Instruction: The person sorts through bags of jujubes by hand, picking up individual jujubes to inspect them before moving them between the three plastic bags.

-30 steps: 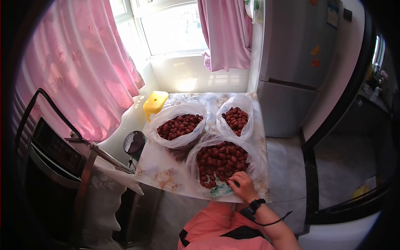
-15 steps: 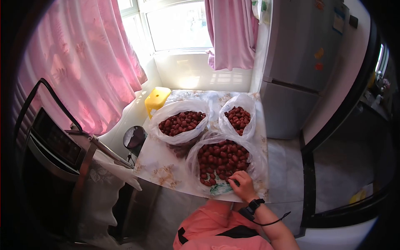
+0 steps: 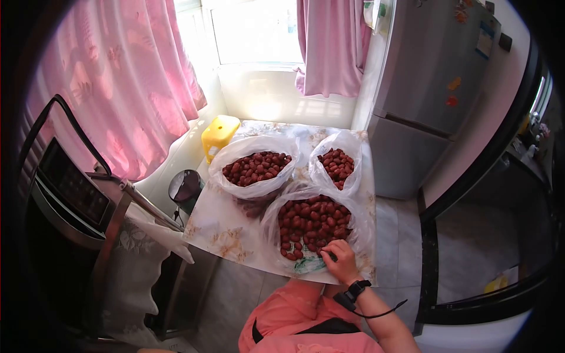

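Note:
My right hand (image 3: 339,260), with a black band on its wrist, is at the lower right edge of the nearest pile of red dates (image 3: 313,222). Its fingers are curled together at the dates; a dark spot shows between them, but whether it is a date I cannot make out. These dates lie in a wide-open clear plastic bag (image 3: 272,232), which has green print at its near side. Behind it stand a larger-mouthed bag of red dates (image 3: 257,169) on the left and a smaller bag of red dates (image 3: 337,166) on the right. My left hand is out of view.
All the bags rest on a table with a flowered cloth (image 3: 226,238). A yellow stool (image 3: 219,135) stands at its far left corner, with a dark bin (image 3: 186,187) below. A grey refrigerator (image 3: 421,112) is to the right, a dark appliance (image 3: 73,188) to the left.
The view has shifted slightly. My right hand stays at the same edge of the near bag, fingers still curled, with little visible movement. The bags have not moved.

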The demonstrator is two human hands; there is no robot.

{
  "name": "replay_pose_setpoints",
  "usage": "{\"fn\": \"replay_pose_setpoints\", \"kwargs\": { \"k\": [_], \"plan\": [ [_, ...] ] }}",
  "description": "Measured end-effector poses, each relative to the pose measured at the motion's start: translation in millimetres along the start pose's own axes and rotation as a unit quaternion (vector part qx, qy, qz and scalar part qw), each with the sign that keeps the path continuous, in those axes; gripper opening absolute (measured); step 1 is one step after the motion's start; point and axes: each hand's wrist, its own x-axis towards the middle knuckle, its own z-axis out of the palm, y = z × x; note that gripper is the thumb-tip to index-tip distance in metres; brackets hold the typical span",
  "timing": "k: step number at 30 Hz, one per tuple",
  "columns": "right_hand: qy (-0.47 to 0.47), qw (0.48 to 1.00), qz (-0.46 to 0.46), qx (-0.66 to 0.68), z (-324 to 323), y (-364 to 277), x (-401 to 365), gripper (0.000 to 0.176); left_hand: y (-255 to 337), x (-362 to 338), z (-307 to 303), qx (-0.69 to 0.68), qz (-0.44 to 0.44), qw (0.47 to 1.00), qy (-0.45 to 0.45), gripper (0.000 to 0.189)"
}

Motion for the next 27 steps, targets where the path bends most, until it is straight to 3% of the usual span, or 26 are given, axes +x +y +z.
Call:
{"fn": "replay_pose_setpoints", "kwargs": {
  "k": [27],
  "plan": [
    [-0.013, 1.000, 0.009, 0.006, 0, 1, -1, 0.010, 8, -45, 3, -0.115, -0.061, 0.990, -0.050, 0.040]
  ]
}}
